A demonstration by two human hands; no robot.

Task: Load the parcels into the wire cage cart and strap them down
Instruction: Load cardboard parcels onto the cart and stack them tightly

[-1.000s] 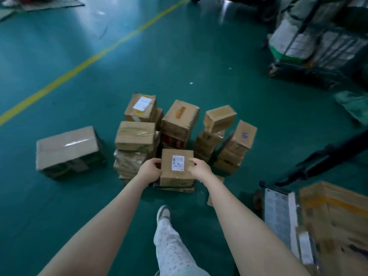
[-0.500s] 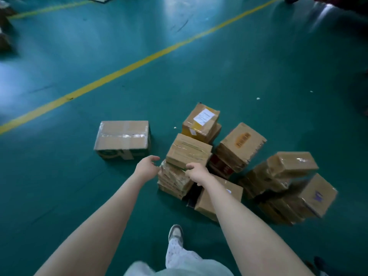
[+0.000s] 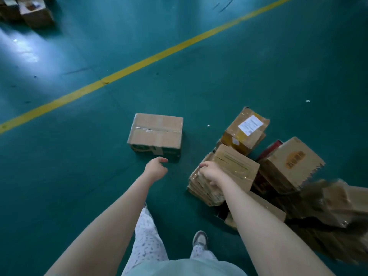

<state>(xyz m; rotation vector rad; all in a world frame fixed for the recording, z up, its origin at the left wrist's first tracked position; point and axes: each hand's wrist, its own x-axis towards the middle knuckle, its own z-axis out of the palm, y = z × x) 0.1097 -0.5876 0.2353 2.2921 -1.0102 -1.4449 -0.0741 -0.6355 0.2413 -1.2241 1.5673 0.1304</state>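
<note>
A large taped cardboard box (image 3: 156, 134) lies alone on the green floor. My left hand (image 3: 156, 170) hovers just short of its near side, fingers relaxed and holding nothing. To the right is a pile of several smaller parcels: a taped stack (image 3: 235, 168), a box with a white label (image 3: 247, 128), a box with orange print (image 3: 288, 164) and blurred ones (image 3: 336, 208) at the far right. My right hand (image 3: 212, 173) is over the left corner of the taped stack, fingers loosely curled with nothing in them. I cannot tell whether it touches the stack. The cage cart is out of view.
A yellow line (image 3: 139, 64) crosses the floor diagonally behind the large box. More cardboard boxes (image 3: 35, 12) stand at the far top left. My legs and a shoe (image 3: 200, 238) are below, close to the pile.
My hands have let go of the small labelled box at the pile's front. The view has swung left. My left hand has moved toward the large lone box; the cart has left view.
</note>
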